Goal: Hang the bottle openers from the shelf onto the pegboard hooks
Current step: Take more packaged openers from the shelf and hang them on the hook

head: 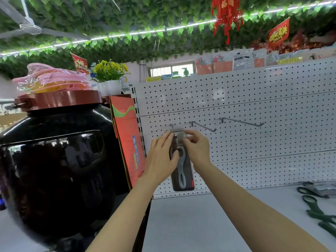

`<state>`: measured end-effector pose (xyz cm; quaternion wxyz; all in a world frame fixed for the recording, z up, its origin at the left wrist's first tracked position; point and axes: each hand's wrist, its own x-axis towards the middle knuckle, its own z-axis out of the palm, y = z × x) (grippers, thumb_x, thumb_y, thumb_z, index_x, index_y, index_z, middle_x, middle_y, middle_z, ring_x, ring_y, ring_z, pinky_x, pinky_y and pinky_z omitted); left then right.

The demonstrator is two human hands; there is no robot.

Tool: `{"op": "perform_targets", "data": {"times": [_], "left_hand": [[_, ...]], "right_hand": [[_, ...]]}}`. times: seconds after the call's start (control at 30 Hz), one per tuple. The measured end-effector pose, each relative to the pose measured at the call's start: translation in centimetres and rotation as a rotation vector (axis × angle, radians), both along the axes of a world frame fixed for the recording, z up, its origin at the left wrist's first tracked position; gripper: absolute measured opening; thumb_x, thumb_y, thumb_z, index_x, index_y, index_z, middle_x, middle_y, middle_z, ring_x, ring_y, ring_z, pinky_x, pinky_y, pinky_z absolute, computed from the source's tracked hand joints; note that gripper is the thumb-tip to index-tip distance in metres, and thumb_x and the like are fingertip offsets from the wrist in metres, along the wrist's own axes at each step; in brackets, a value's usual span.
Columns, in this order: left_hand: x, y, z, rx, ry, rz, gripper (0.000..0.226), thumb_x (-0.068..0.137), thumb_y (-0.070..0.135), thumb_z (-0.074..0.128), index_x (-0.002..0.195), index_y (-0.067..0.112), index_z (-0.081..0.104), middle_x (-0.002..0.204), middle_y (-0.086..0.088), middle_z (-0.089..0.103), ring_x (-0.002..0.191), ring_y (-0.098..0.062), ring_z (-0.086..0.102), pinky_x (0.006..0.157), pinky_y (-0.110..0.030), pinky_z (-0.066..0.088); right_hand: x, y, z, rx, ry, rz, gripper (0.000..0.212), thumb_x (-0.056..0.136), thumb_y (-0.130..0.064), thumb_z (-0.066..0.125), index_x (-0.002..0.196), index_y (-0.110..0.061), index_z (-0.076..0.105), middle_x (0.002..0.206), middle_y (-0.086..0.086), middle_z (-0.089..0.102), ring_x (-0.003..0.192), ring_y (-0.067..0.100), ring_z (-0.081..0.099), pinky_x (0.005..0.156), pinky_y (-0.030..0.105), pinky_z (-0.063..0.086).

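Note:
A packaged bottle opener with a grey handle in a clear blister pack hangs against the white pegboard. My left hand grips its left edge, thumb across the front. My right hand pinches the top of the pack just below the leftmost hook. Two longer hooks, the middle hook and the right hook, stick out bare to the right. More dark green-handled openers lie on the shelf at the far right.
A large black jar with a red lid stands close on the left, with a red cardboard box between it and the pegboard. Packaged goods line the top of the pegboard. Leafy garlands hang overhead.

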<state>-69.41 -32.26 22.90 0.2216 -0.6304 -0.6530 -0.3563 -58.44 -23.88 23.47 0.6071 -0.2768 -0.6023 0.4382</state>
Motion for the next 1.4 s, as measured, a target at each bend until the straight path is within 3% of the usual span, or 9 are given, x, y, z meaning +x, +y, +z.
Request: {"op": "perform_targets", "data": {"times": [0.2, 0.4, 0.5, 0.6, 0.7, 0.83, 1.0, 1.4], "left_hand": [[-0.4, 0.7, 0.1, -0.035, -0.006, 0.012, 0.063, 0.097, 0.035, 0.052, 0.154, 0.017, 0.031, 0.16, 0.009, 0.025, 0.142, -0.013, 0.021, 0.115, -0.027, 0.023], [-0.5, 0.5, -0.4, -0.051, -0.003, 0.01, 0.065, 0.098, 0.037, 0.051, 0.155, 0.02, 0.026, 0.163, 0.011, 0.017, 0.145, -0.012, 0.021, 0.116, -0.032, 0.028], [-0.5, 0.0, -1.0, -0.071, -0.015, 0.021, 0.067, 0.098, 0.04, 0.049, 0.157, 0.021, 0.022, 0.165, 0.01, 0.012, 0.148, -0.012, 0.015, 0.117, -0.032, 0.023], [-0.3, -0.8, -2.0, -0.072, -0.027, 0.061, 0.068, 0.099, 0.041, 0.049, 0.156, 0.016, 0.022, 0.164, 0.003, 0.018, 0.149, -0.016, 0.017, 0.12, -0.033, 0.019], [0.3, -2.0, -3.6, -0.013, -0.03, 0.093, 0.061, 0.097, 0.037, 0.054, 0.149, 0.012, 0.036, 0.154, -0.003, 0.037, 0.142, -0.021, 0.03, 0.118, -0.037, 0.026], [2.0, -3.9, -6.1, 0.07, 0.064, 0.012, 0.047, 0.093, 0.032, 0.058, 0.134, 0.01, 0.051, 0.134, -0.004, 0.053, 0.124, -0.021, 0.043, 0.107, -0.037, 0.037], [5.8, -3.9, -8.0, 0.007, 0.22, -0.131, 0.049, 0.094, 0.035, 0.052, 0.135, 0.008, 0.052, 0.133, -0.006, 0.054, 0.123, -0.024, 0.048, 0.106, -0.033, 0.034], [22.7, 3.6, -10.9, -0.216, 0.152, -0.218, 0.051, 0.093, 0.03, 0.059, 0.139, 0.01, 0.05, 0.141, -0.007, 0.05, 0.13, -0.031, 0.044, 0.108, -0.043, 0.037]], "right_hand": [[-0.5, 1.0, 0.0, -0.011, -0.08, -0.029, 0.009, 0.089, -0.013, 0.062, 0.094, -0.018, 0.068, 0.089, -0.001, 0.072, 0.086, 0.015, 0.068, 0.086, 0.041, 0.056], [0.0, 1.2, -0.4, 0.037, -0.176, -0.073, 0.013, 0.092, -0.016, 0.06, 0.101, -0.015, 0.069, 0.093, -0.001, 0.072, 0.088, 0.013, 0.068, 0.086, 0.039, 0.056], [1.1, 0.5, -1.0, 0.11, -0.259, -0.143, 0.019, 0.093, -0.018, 0.057, 0.11, -0.018, 0.066, 0.102, -0.004, 0.071, 0.093, 0.009, 0.064, 0.087, 0.033, 0.054], [2.5, 0.0, -2.4, 0.19, -0.388, -0.24, 0.029, 0.094, -0.023, 0.056, 0.123, -0.019, 0.06, 0.12, -0.004, 0.066, 0.108, 0.01, 0.061, 0.094, 0.033, 0.05], [4.8, -0.6, -4.1, 0.287, -0.513, -0.315, 0.036, 0.095, -0.025, 0.055, 0.131, -0.019, 0.055, 0.13, -0.004, 0.06, 0.118, 0.012, 0.056, 0.098, 0.036, 0.048], [8.8, -1.5, -5.8, 0.374, -0.661, -0.413, 0.04, 0.095, -0.027, 0.055, 0.134, -0.018, 0.053, 0.133, 0.002, 0.059, 0.12, 0.022, 0.055, 0.097, 0.041, 0.047], [14.3, -2.0, -7.9, 0.41, -0.769, -0.503, 0.041, 0.093, -0.023, 0.058, 0.132, -0.012, 0.056, 0.127, 0.007, 0.062, 0.112, 0.03, 0.058, 0.092, 0.04, 0.046], [34.1, -1.0, -12.0, 0.269, -1.001, -0.642, 0.043, 0.093, -0.021, 0.057, 0.134, -0.009, 0.054, 0.123, 0.013, 0.063, 0.107, 0.033, 0.059, 0.088, 0.042, 0.047]]}}
